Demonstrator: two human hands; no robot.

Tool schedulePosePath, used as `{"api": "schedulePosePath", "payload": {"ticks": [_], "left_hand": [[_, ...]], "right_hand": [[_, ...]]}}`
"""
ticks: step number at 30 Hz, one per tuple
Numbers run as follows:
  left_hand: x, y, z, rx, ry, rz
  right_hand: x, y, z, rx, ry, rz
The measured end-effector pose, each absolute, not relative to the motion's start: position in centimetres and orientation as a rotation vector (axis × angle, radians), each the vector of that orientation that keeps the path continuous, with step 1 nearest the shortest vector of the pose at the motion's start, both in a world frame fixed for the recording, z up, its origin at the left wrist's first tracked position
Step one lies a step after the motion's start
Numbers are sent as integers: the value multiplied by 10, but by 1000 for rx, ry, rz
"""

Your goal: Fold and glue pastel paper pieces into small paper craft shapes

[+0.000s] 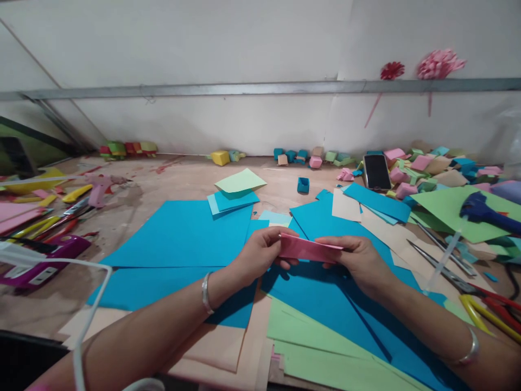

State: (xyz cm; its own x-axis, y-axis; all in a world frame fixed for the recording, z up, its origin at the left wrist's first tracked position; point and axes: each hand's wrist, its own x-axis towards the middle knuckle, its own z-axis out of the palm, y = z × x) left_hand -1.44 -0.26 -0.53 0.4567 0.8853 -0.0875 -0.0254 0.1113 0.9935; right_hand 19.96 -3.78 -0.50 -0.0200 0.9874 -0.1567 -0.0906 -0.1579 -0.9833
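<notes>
A folded strip of pink paper point(310, 248) is held between both hands above the table. My left hand point(260, 254) pinches its left end with thumb and fingers closed. My right hand point(360, 260) grips its right end, fingers curled under it. Beneath the hands lie large blue paper sheets point(183, 233), with green sheets point(321, 347) and beige sheets point(211, 347) nearer the front edge. Each wrist wears a silver bangle.
A phone point(376, 171) lies at the back right among many small folded paper boxes point(411, 165). Scissors point(484, 296) and a blue tool point(486, 212) lie at right. A small blue box point(303, 185) stands mid-table. Pens and a purple stapler point(44, 260) are at left.
</notes>
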Motion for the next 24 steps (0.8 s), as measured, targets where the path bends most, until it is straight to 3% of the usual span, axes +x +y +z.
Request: {"api": "schedulePosePath", "payload": {"ticks": [18, 24], "left_hand": [[-15, 3, 1, 873, 774, 734], [-14, -2, 0, 1004, 824, 801]], "right_hand": [[210, -39, -7, -1164, -1363, 1319], [210, -37, -8, -1231, -1387, 1249]]}}
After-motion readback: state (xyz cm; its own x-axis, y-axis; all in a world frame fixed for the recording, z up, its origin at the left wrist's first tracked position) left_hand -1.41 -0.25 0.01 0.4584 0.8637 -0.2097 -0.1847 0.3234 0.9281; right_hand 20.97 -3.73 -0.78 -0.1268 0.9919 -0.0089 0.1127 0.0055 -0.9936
